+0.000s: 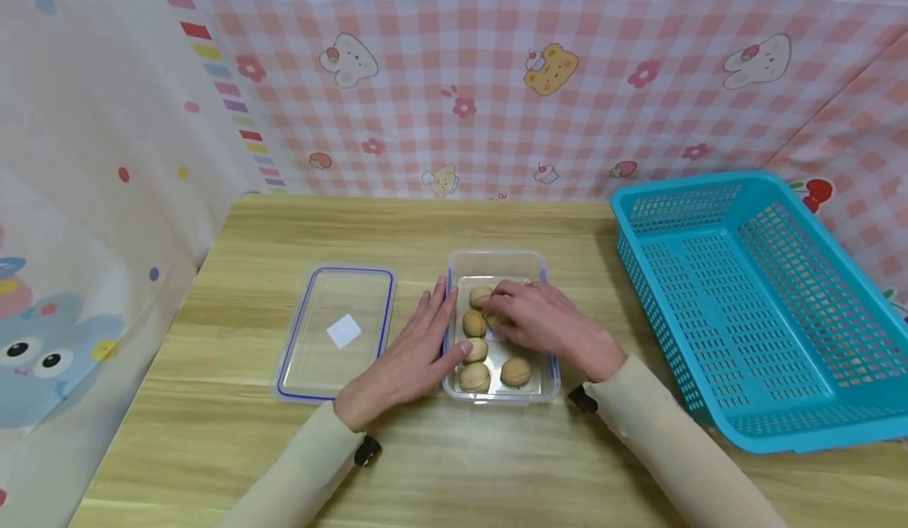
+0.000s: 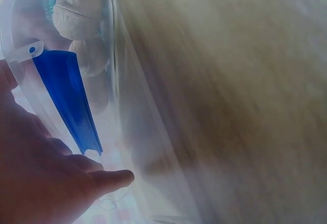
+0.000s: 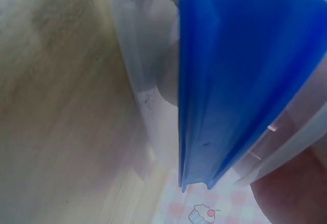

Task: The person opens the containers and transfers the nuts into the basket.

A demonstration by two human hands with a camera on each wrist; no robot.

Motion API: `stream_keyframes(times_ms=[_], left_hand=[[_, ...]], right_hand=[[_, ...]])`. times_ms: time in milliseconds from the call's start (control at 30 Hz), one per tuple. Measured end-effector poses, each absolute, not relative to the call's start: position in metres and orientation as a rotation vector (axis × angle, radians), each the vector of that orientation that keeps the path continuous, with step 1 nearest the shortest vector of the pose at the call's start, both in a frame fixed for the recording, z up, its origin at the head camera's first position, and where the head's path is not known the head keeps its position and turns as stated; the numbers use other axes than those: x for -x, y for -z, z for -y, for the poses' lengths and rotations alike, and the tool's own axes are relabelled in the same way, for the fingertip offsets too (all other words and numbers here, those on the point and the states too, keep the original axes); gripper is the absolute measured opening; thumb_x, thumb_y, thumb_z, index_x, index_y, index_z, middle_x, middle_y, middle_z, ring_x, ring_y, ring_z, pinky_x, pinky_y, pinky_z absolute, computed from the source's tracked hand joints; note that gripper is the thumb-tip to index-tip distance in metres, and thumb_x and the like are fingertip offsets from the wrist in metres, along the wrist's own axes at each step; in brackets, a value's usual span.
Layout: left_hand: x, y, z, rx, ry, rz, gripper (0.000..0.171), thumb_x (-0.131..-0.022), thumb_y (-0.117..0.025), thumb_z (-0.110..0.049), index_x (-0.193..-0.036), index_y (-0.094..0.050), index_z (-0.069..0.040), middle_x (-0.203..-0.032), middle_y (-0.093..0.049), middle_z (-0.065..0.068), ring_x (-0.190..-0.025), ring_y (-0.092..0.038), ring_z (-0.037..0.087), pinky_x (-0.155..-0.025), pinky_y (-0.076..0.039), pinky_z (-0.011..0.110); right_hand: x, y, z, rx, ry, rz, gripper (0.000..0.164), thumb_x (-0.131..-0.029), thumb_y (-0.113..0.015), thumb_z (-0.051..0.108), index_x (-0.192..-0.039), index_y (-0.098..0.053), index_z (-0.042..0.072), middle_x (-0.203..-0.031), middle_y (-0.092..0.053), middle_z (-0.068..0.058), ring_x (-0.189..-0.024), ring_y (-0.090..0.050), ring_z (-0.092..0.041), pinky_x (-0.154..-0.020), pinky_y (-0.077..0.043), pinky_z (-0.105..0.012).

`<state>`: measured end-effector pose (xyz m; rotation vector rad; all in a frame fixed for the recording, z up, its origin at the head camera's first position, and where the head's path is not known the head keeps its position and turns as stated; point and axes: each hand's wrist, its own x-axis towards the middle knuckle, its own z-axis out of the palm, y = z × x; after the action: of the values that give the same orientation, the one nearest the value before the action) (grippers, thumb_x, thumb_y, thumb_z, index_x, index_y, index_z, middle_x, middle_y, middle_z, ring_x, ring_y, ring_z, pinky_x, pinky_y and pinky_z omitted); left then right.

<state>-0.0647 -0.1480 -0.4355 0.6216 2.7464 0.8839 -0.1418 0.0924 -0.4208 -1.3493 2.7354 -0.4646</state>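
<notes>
A clear plastic box (image 1: 496,257) stands on the table with several walnuts (image 1: 515,371) in it, most lined up along its left side. My left hand (image 1: 411,355) rests against the box's left edge, fingers straight, its thumb reaching over the rim beside a walnut (image 1: 474,350). Inside the box, my right hand (image 1: 535,315) bends its fingers down and pinches a walnut (image 1: 492,321), mostly hidden beneath them. One blue side latch (image 2: 66,96) hangs outward in the left wrist view. Another blue latch (image 3: 235,81) fills much of the right wrist view.
Left of the box lies its clear lid (image 1: 333,370) with a blue seal and a white square label. A turquoise perforated basket (image 1: 745,307) stands at the right of the wooden table (image 1: 426,228). Behind hangs a pink checked cloth (image 1: 454,55).
</notes>
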Motion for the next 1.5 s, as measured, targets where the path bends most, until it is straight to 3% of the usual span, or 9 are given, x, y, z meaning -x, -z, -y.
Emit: stream_keyframes(times_ms=[333, 767, 1100, 1300, 1500], left_hand=[[0.065, 0.439, 0.147, -0.612, -0.953, -2.743, 0.071, -0.112, -0.037, -0.041, -0.165, -0.005, -0.006, -0.172, 0.008, 0.015, -0.157, -0.002, 0.042, -0.127, -0.012, 0.051], [0.065, 0.44, 0.145, -0.656, -0.926, -2.82, 0.063, -0.113, -0.036, -0.031, -0.164, -0.011, -0.002, -0.172, 0.001, 0.018, -0.155, -0.009, 0.047, -0.126, -0.017, 0.055], [0.066, 0.443, 0.144, -0.659, -0.983, -2.816, 0.062, -0.113, -0.038, -0.027, -0.164, -0.013, 0.0, -0.171, -0.004, 0.021, -0.157, -0.013, 0.038, -0.126, -0.02, 0.052], [0.067, 0.444, 0.145, -0.58, -1.081, -2.755, 0.062, -0.113, -0.039, -0.029, -0.165, -0.016, -0.007, -0.173, -0.005, 0.014, -0.156, -0.015, 0.027, -0.125, -0.022, 0.047], [0.067, 0.444, 0.145, -0.548, -1.136, -2.734, 0.062, -0.112, -0.042, -0.029, -0.165, -0.018, -0.009, -0.173, -0.007, 0.013, -0.155, -0.018, 0.028, -0.124, -0.024, 0.048]], right_hand=[[0.133, 0.413, -0.101, 1.33, 0.657, -2.763, 0.027, -0.092, -0.079, 0.013, -0.118, -0.076, 0.009, -0.118, -0.068, -0.004, -0.093, -0.068, -0.017, -0.077, -0.06, -0.037], [0.11, 0.406, -0.116, 1.25, 0.862, -2.893, 0.021, -0.09, -0.083, 0.015, -0.11, -0.077, 0.009, -0.111, -0.068, -0.001, -0.093, -0.068, -0.015, -0.075, -0.06, -0.033], [0.093, 0.397, -0.131, 1.211, 0.991, -2.982, 0.026, -0.086, -0.086, 0.009, -0.11, -0.075, 0.005, -0.112, -0.069, -0.008, -0.098, -0.069, -0.022, -0.078, -0.061, -0.04], [0.083, 0.383, -0.145, 1.198, 1.014, -3.056, 0.03, -0.082, -0.088, 0.009, -0.109, -0.075, 0.008, -0.113, -0.07, -0.006, -0.095, -0.069, -0.018, -0.074, -0.061, -0.039], [0.075, 0.369, -0.157, 1.225, 1.04, -3.084, 0.032, -0.081, -0.088, 0.007, -0.111, -0.076, 0.01, -0.113, -0.07, -0.003, -0.094, -0.069, -0.016, -0.069, -0.059, -0.036]])
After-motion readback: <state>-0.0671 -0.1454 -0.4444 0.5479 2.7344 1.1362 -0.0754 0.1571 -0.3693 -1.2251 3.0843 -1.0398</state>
